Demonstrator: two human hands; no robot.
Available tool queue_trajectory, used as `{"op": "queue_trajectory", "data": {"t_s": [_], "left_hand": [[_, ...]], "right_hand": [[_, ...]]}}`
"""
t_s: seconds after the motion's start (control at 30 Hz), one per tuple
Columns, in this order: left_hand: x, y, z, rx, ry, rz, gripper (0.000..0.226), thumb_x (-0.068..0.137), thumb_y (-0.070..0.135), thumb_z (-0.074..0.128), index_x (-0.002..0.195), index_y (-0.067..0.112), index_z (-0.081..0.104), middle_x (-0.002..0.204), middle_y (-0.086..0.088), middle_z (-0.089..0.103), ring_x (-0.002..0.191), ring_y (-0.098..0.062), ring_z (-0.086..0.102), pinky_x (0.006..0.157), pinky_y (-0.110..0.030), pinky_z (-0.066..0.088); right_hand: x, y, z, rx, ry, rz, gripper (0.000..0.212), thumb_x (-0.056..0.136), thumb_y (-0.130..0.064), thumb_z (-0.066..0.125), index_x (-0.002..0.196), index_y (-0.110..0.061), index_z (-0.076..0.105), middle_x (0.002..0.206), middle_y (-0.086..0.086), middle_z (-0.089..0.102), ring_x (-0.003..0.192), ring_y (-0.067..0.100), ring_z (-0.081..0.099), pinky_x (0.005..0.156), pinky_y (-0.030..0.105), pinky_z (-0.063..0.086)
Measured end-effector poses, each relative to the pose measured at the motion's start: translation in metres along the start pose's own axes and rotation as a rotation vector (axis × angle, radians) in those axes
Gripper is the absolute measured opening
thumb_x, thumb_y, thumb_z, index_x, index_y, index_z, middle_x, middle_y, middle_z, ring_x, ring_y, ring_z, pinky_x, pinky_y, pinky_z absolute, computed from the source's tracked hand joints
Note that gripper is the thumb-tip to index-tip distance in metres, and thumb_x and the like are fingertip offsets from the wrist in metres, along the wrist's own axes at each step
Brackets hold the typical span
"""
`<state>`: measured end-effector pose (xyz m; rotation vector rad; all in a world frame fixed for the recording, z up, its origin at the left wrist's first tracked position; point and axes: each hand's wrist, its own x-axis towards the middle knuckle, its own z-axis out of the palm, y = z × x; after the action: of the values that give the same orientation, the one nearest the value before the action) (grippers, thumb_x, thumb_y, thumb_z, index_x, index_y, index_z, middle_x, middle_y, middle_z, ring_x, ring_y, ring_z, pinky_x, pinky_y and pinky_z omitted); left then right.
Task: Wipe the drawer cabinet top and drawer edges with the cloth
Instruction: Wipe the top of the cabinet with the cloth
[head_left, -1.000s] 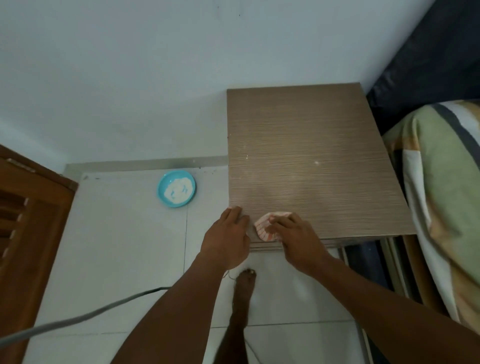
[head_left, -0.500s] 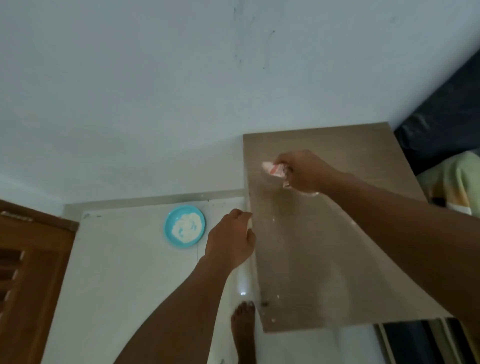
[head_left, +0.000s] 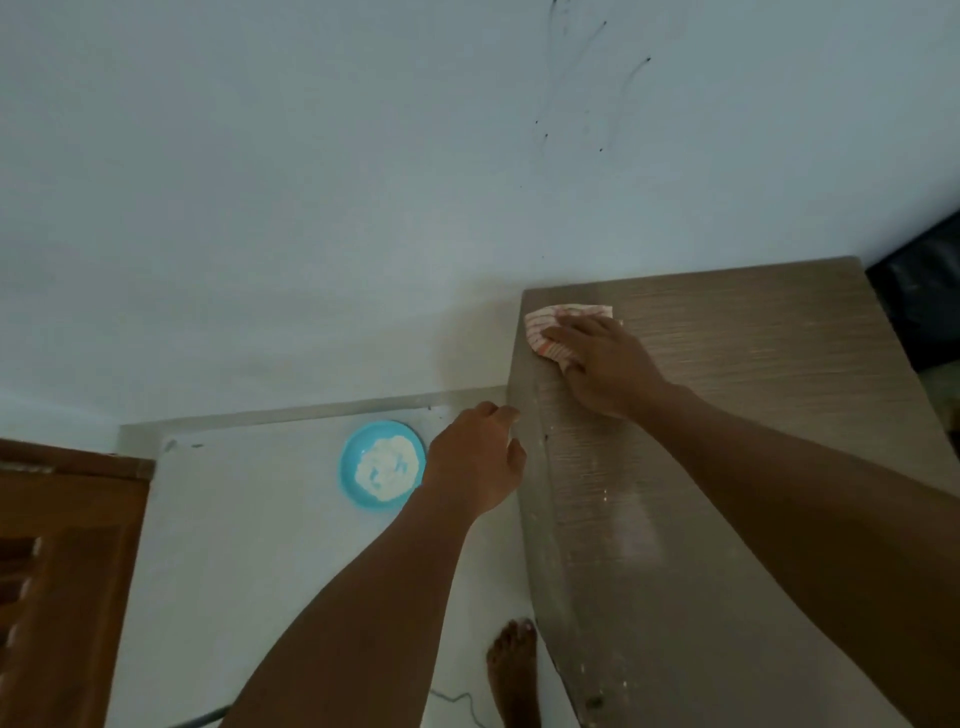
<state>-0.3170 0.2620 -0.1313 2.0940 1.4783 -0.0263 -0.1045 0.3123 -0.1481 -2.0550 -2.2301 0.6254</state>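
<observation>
Head view: nearest, a bare foot (head_left: 511, 665) stands on the pale floor (head_left: 234, 545) just left of the cabinet (head_left: 701, 519), with a thin cable (head_left: 457, 699) lying beside it. The cabinet's brown top shows pale specks along its left side and a dull sheen down the middle.

The left hand (head_left: 475, 457) has stayed at the cabinet's left edge as half a second ago, fingers loosely curled and gripping nothing. Just left of it on the floor sits a blue plate (head_left: 382, 465) of white powder, and a brown wooden door (head_left: 62, 571) is further left.

The right hand (head_left: 605, 364) has slid from the middle back of the top to its far left corner. Its fingers now lie flat, pressing the cloth (head_left: 550, 325). The striped cloth was bunched before; now it is spread out, nearly reaching the left edge and close to the back edge.

The top is bare to the right of the hand. The wall (head_left: 363, 182) rises directly behind, and dark bedding (head_left: 924, 306) lies by the right back corner.
</observation>
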Motion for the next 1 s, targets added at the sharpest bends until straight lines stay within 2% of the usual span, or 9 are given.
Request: {"op": "queue_trajectory", "data": {"t_s": [0.2, 0.3, 0.53, 0.67, 0.83, 1.0], "left_hand": [[-0.047, 0.018, 0.018, -0.044, -0.029, -0.024, 0.042, 0.100, 0.038, 0.051, 0.141, 0.027, 0.052, 0.137, 0.003, 0.060, 0.121, -0.018, 0.058, 0.101, -0.031, 0.047], [-0.084, 0.025, 0.027, -0.143, -0.059, -0.095, 0.038, 0.100, 0.036, 0.054, 0.137, 0.026, 0.055, 0.139, 0.003, 0.061, 0.125, -0.018, 0.058, 0.108, -0.036, 0.046], [-0.199, 0.041, 0.065, -0.197, -0.152, -0.189, 0.034, 0.096, 0.035, 0.059, 0.128, 0.024, 0.062, 0.132, 0.001, 0.064, 0.118, -0.020, 0.060, 0.104, -0.039, 0.049], [-0.250, 0.049, 0.080, -0.180, -0.215, -0.205, 0.036, 0.096, 0.037, 0.058, 0.130, 0.025, 0.060, 0.134, -0.001, 0.061, 0.118, -0.021, 0.060, 0.103, -0.037, 0.049], [-0.268, 0.051, 0.069, -0.158, -0.323, -0.211, 0.037, 0.097, 0.039, 0.059, 0.130, 0.025, 0.058, 0.139, 0.000, 0.056, 0.121, -0.020, 0.056, 0.103, -0.031, 0.045], [-0.237, 0.046, 0.038, -0.161, -0.279, -0.223, 0.035, 0.095, 0.044, 0.059, 0.126, 0.027, 0.059, 0.135, 0.001, 0.058, 0.117, -0.019, 0.058, 0.104, -0.033, 0.046]], "right_hand": [[-0.070, -0.007, 0.016, 0.073, -0.046, -0.022, 0.055, 0.088, -0.019, 0.049, 0.142, -0.027, 0.051, 0.155, 0.001, 0.043, 0.143, 0.031, 0.033, 0.118, 0.046, 0.029], [-0.128, -0.016, 0.030, 0.090, -0.059, -0.023, 0.054, 0.090, -0.015, 0.055, 0.142, -0.028, 0.051, 0.155, 0.000, 0.042, 0.142, 0.030, 0.033, 0.116, 0.044, 0.031], [-0.280, -0.039, 0.065, 0.093, -0.132, -0.045, 0.052, 0.089, -0.010, 0.057, 0.138, -0.025, 0.056, 0.149, 0.000, 0.048, 0.131, 0.030, 0.040, 0.108, 0.038, 0.038], [-0.347, -0.049, 0.076, 0.074, -0.154, -0.029, 0.045, 0.090, -0.009, 0.061, 0.132, -0.024, 0.060, 0.140, 0.000, 0.055, 0.120, 0.024, 0.045, 0.098, 0.037, 0.045], [-0.357, -0.062, 0.055, 0.036, -0.375, -0.016, 0.045, 0.088, -0.002, 0.058, 0.125, -0.025, 0.066, 0.125, 0.003, 0.066, 0.108, 0.022, 0.060, 0.089, 0.033, 0.051], [-0.300, -0.063, -0.005, 0.102, -0.241, 0.013, 0.040, 0.089, -0.001, 0.060, 0.122, -0.022, 0.067, 0.121, 0.005, 0.069, 0.099, 0.022, 0.065, 0.086, 0.034, 0.056]]}}
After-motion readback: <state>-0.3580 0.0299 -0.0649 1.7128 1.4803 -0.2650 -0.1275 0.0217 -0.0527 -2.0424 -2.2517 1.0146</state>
